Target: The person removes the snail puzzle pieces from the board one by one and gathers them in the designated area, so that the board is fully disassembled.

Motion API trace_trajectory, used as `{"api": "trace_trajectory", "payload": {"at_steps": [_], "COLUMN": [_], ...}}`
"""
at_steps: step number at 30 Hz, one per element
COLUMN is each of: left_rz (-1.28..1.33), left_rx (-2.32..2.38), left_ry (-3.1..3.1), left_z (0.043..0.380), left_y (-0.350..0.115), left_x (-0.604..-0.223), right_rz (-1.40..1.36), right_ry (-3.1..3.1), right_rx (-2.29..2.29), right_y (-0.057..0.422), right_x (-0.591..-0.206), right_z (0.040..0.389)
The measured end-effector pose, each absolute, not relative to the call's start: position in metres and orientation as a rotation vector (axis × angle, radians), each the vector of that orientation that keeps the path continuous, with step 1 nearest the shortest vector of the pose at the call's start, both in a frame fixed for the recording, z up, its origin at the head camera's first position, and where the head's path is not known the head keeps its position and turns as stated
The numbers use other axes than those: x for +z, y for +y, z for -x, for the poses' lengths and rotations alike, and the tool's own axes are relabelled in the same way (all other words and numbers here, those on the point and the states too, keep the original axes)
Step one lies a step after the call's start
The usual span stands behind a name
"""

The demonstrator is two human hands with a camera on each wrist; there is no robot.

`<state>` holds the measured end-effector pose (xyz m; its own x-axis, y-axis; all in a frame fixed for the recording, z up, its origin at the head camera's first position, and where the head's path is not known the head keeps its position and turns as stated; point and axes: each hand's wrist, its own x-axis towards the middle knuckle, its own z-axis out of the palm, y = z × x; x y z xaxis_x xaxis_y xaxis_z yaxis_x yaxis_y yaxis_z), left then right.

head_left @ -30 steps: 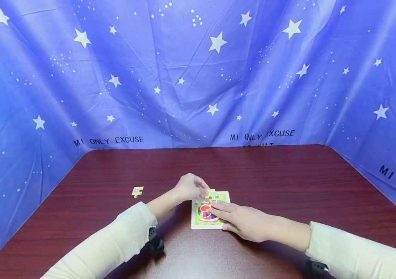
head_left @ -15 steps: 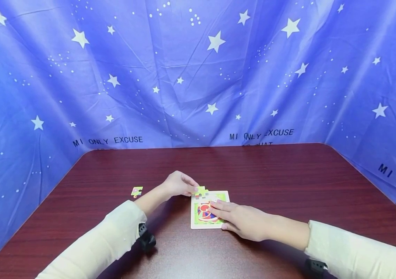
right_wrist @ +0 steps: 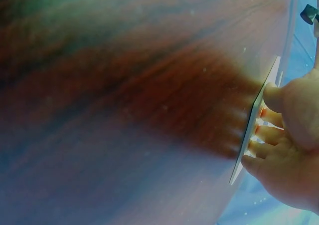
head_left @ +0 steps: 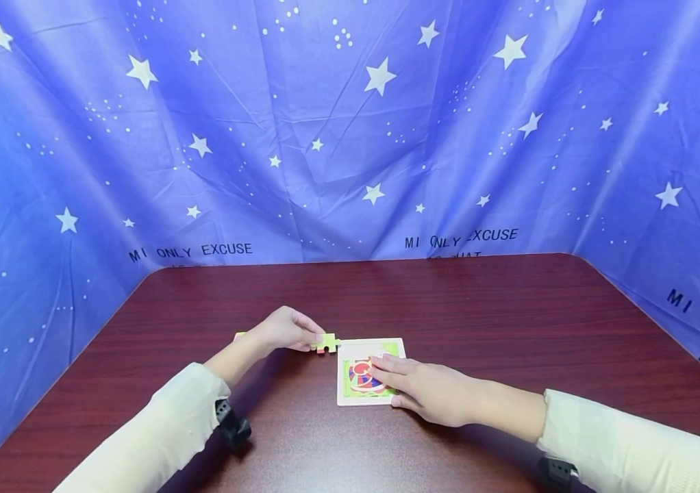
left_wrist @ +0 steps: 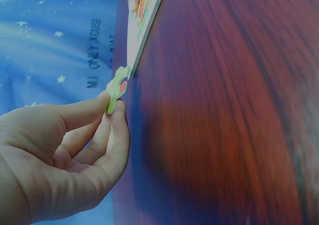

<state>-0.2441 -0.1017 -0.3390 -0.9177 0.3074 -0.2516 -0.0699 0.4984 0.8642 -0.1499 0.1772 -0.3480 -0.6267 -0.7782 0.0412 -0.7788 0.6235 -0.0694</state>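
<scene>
Between thumb and fingertips, my left hand (head_left: pixel 288 330) pinches a green jigsaw piece (head_left: pixel 327 343) with a bit of red on it. The piece is just left of the upper left corner of a white-framed puzzle board (head_left: pixel 340 383); in the left wrist view the piece (left_wrist: pixel 117 89) appears edge-on near the board's corner. My right hand (head_left: pixel 436 392) rests on the board's right side with fingers extended over the picture, which is red, blue and green. In the right wrist view its fingers (right_wrist: pixel 269 134) lie on the board and hide part of it.
Another puzzle piece (head_left: pixel 239 336) lies on the dark red wooden table (head_left: pixel 479 308), mostly hidden behind my left wrist. A blue curtain (head_left: pixel 325 137) with white stars hangs behind the table's far edge.
My left hand has moved left from the board's top edge, carrying the green piece off the board. The upper part of the board now shows pale. My right hand has stayed in place.
</scene>
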Motion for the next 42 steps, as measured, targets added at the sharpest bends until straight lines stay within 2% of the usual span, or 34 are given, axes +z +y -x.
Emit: {"api": "trace_trajectory", "payload": {"at_steps": [21,42], "left_rz": [-0.214,-0.193], "left_rx": [1.22,0.896], "left_ry": [2.518,2.843], "left_z": [0.256,0.255], "left_y": [-0.155,-0.165], "left_x": [-0.335,-0.332], "right_rz": [-1.291,-1.338], "right_ry": [-2.898,-2.825], "right_rx": [0.151,0.103], "right_y": [0.176,0.178], "right_x": [-0.351,-0.348], "right_z": [0.149,0.15]}}
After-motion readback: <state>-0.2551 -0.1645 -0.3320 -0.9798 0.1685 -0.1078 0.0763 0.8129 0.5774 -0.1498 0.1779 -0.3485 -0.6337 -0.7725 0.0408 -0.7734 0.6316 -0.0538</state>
